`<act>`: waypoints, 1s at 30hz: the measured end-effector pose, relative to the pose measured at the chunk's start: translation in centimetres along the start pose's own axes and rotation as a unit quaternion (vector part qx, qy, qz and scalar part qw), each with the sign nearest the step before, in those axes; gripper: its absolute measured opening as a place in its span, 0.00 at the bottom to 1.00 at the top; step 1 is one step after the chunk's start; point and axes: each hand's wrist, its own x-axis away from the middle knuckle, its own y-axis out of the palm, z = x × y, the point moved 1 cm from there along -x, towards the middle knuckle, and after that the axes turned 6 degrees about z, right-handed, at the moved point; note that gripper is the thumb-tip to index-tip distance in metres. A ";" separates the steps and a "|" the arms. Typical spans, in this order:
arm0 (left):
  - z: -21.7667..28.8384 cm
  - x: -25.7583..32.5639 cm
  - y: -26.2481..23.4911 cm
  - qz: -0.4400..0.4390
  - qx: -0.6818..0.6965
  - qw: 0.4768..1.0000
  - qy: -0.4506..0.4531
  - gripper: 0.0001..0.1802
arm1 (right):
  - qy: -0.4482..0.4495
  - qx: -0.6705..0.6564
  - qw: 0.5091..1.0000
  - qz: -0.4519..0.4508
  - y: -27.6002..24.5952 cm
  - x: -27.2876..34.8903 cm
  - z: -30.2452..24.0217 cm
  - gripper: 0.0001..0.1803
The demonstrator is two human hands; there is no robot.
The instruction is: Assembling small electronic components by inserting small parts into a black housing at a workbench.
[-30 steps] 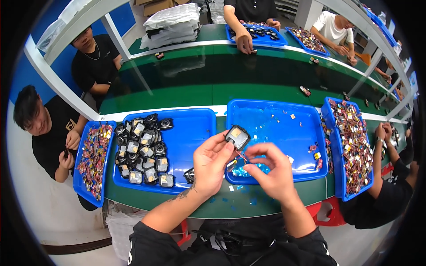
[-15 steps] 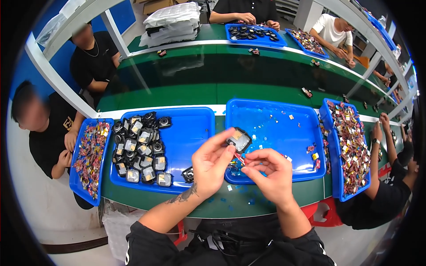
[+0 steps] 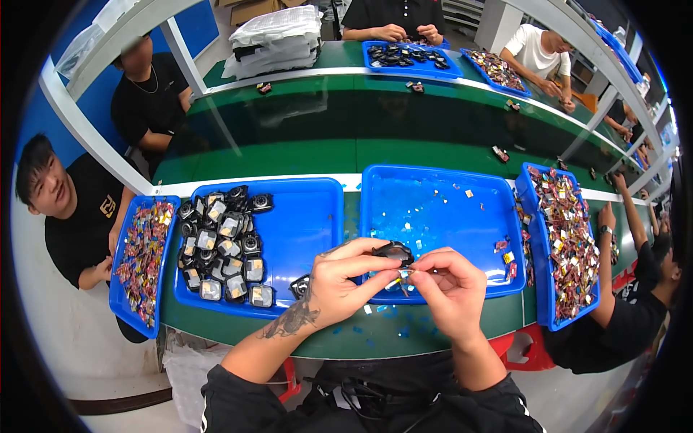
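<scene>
My left hand [image 3: 345, 283] holds a small black casing [image 3: 394, 252] between thumb and fingers, tilted so its dark rim shows. Close against it, my right hand [image 3: 456, 287] has thumb and fingertips pinched at the casing's lower edge. Something small and thin sits between the fingertips, too small to name. Both hands are over the near edge of a blue tray [image 3: 462, 209] strewn with little blue and pale scraps. To the left, another blue tray [image 3: 307, 216] holds many similar black casings [image 3: 229, 249], several with pale square faces up; one lies apart near my left wrist.
Narrow blue bins of small reddish parts flank the trays, one left [image 3: 144, 252] and one right [image 3: 567, 245]. Beyond a white rail [image 3: 354, 180] runs a green belt [image 3: 289, 155] carrying a few small parts. Co-workers sit left, right and across; wrapped sheets [image 3: 274, 40] are stacked behind.
Both hands have come down and nearer to me. The casing has turned from showing its pale face to a flatter, edge-on tilt. The person at far left has raised their head.
</scene>
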 end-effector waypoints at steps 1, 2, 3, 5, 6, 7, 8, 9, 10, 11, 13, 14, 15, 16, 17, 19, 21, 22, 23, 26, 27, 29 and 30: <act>-0.1 0.0 0.0 0.000 -0.001 1.000 -0.002 0.11 | 0.011 0.037 0.999 -0.033 -0.1 -0.1 -0.7 0.06; -0.1 0.0 -0.1 0.004 -0.040 0.999 0.026 0.11 | 0.023 0.073 0.995 -0.065 -0.2 -0.2 -1.0 0.06; -0.1 0.0 -0.2 0.008 -0.078 0.995 0.055 0.11 | 0.025 0.073 0.995 -0.065 -0.7 -0.4 -0.9 0.06; 0.0 -0.2 0.0 -0.010 -0.118 0.985 0.126 0.11 | 0.131 0.013 0.987 -0.095 -1.7 -0.7 -0.7 0.06; 0.1 -0.2 0.1 -0.025 -0.156 0.967 0.199 0.12 | 0.133 0.094 0.983 -0.088 -1.7 -1.1 -0.5 0.06; -0.1 -0.2 0.2 -0.031 -0.152 0.968 0.197 0.12 | 0.138 0.093 0.983 -0.082 -1.5 -1.5 -0.9 0.06; -0.1 -0.1 0.2 -0.030 -0.183 0.957 0.222 0.12 | 0.111 0.179 0.971 -0.111 -1.2 -1.9 -1.8 0.06; -0.2 0.1 0.2 -0.028 -0.214 0.945 0.247 0.13 | 0.083 0.262 0.951 -0.139 -0.9 -2.2 -2.4 0.06; -0.5 0.3 0.3 -0.032 -0.220 0.942 0.250 0.14 | 0.105 0.264 0.948 -0.143 -0.8 -2.5 -2.7 0.05; -0.5 0.4 0.3 -0.037 -0.216 0.943 0.249 0.14 | 0.108 0.264 0.948 -0.138 -1.1 -2.6 -2.4 0.05; -0.5 0.4 0.4 -0.033 -0.249 0.925 0.286 0.13 | 0.114 0.179 0.967 -0.141 -1.5 -2.7 -1.3 0.04; -0.5 0.3 0.5 -0.036 -0.246 0.925 0.286 0.13 | 0.116 0.175 0.967 -0.142 -1.6 -2.7 -1.1 0.04; -0.3 0.2 0.6 -0.043 -0.252 0.920 0.296 0.12 | 0.119 0.175 0.968 -0.139 -1.7 -2.5 -1.1 0.04; -0.2 0.3 0.6 -0.048 -0.261 0.915 0.304 0.11 | 0.123 0.170 0.969 -0.131 -1.6 -2.4 -1.1 0.04; -0.2 0.4 0.8 -0.050 -0.260 0.916 0.302 0.11 | 0.127 0.165 0.970 -0.123 -1.6 -2.3 -1.0 0.04; -0.3 0.5 1.1 -0.009 -0.228 0.948 0.222 0.11 | 0.130 0.106 0.981 -0.101 -1.8 -1.8 -0.4 0.04; -0.7 0.5 1.0 -0.022 -0.073 0.996 0.047 0.09 | 0.132 0.048 0.987 -0.080 -1.8 -1.4 -0.1 0.04; -1.1 0.7 0.9 -0.032 0.085 0.987 -0.130 0.07 | 0.144 0.010 0.987 -0.076 -1.6 -1.0 0.1 0.04; -1.5 1.0 1.0 -0.039 0.240 0.923 -0.299 0.06 | 0.157 -0.028 0.985 -0.072 -1.5 -0.8 0.2 0.04; -1.6 1.2 1.6 -0.036 0.333 0.863 -0.378 0.08 | 0.115 0.031 0.990 -0.073 -1.8 -0.4 0.6 0.04; -1.6 1.3 1.7 -0.036 0.351 0.846 -0.400 0.08 | 0.117 0.030 0.990 -0.076 -1.7 -0.3 0.5 0.04; -1.5 1.2 1.6 -0.031 0.334 0.847 -0.412 0.08 | 0.118 0.022 0.992 -0.043 -1.4 -0.1 0.2 0.03; -1.6 1.2 1.7 -0.029 0.329 0.847 -0.417 0.08 | 0.120 0.022 0.991 -0.046 -1.5 0.0 0.4 0.03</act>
